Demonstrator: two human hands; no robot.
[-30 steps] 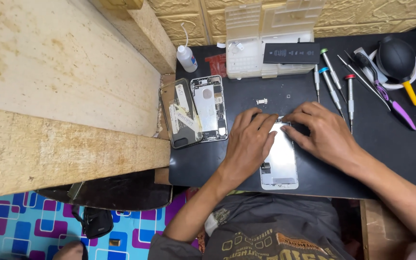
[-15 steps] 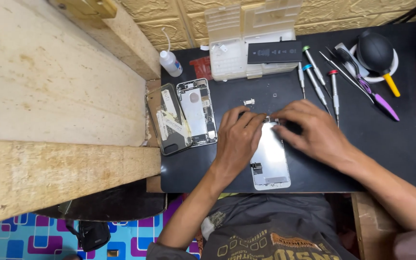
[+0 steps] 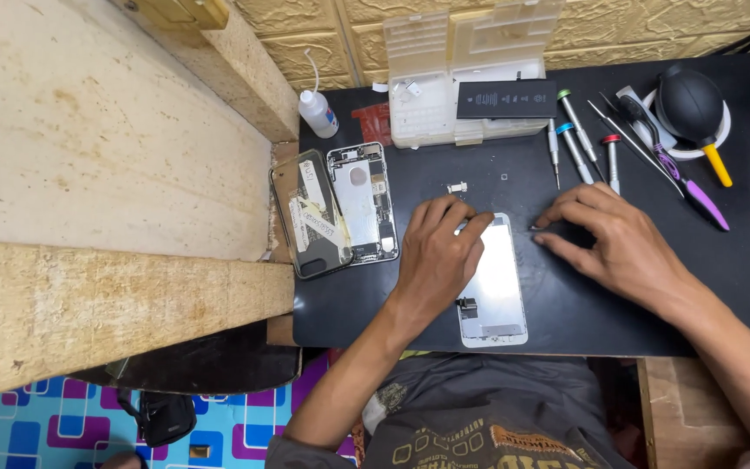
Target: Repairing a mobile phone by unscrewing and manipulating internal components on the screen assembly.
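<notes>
Left hand (image 3: 438, 252): pressed flat on screen panel (image 3: 496, 282), holding nothing.
Right hand (image 3: 618, 243): fingertips spread on table (image 3: 392, 304), empty.
Risk: hard pressing could crack panel; loose small part (image 3: 457, 187) beyond left fingertips easily swept away.

The work mat (image 3: 653, 321) looks like matt black rubber, smooth and unmarked. On it, under the left hand (image 3: 437, 260), the phone screen panel (image 3: 495, 287) shows a bright, glossy metal back. Left of the panel, the opened phone housing (image 3: 365, 204) is bare silvery metal. Behind the panel, the parts box (image 3: 462, 69) is cloudy translucent plastic. Left of the mat, the plank (image 3: 106, 156) is rough, pale, unfinished wood.
</notes>
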